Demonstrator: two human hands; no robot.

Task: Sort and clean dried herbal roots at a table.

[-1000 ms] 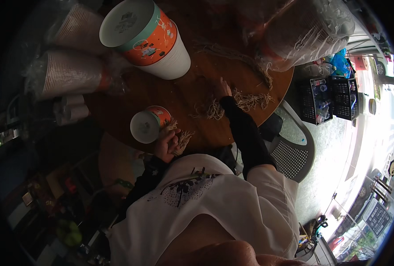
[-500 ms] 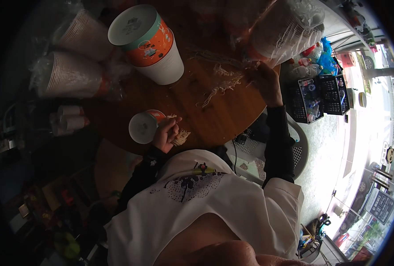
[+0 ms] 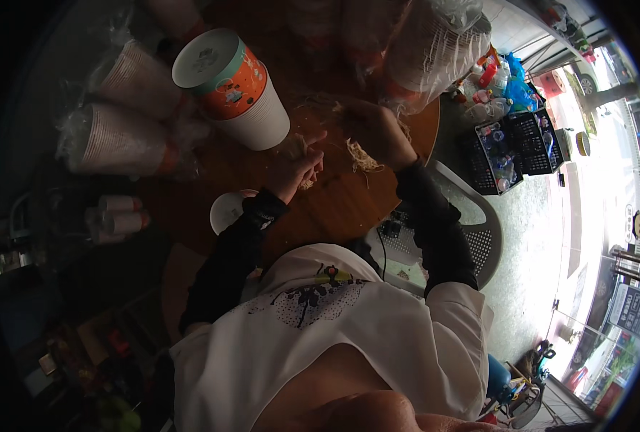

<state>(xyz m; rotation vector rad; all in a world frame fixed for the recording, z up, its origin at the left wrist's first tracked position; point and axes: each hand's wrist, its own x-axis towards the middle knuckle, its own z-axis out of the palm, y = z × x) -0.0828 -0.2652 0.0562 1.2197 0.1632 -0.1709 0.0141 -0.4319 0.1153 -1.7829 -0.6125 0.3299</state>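
My left hand (image 3: 296,174) is above the round wooden table, its fingers curled around a bunch of pale, stringy strands (image 3: 305,184) that shows above and below the fist. One finger points out. To its right, my right hand (image 3: 383,133) reaches left with its fingers drawn together, dark and slightly blurred; what they hold is hidden. Beside its fingertips are thin strands (image 3: 326,105), and a looser tangle of strands (image 3: 363,157) lies just under the palm. A paper cup (image 3: 226,213) rests near my left wrist, partly covered by the sleeve.
Upside-down stacked paper cups with an orange and green tub (image 3: 223,75) on top stand ahead. Plastic-wrapped cup stacks (image 3: 122,140) line the left, another wrapped stack (image 3: 442,50) the far right. A grey chair (image 3: 471,223) and black bottle crates (image 3: 503,155) are right of the table.
My right hand has moved left across the table, toward the left hand. My left hand, still gripping its bunch, has gone up and right, away from the paper cup.
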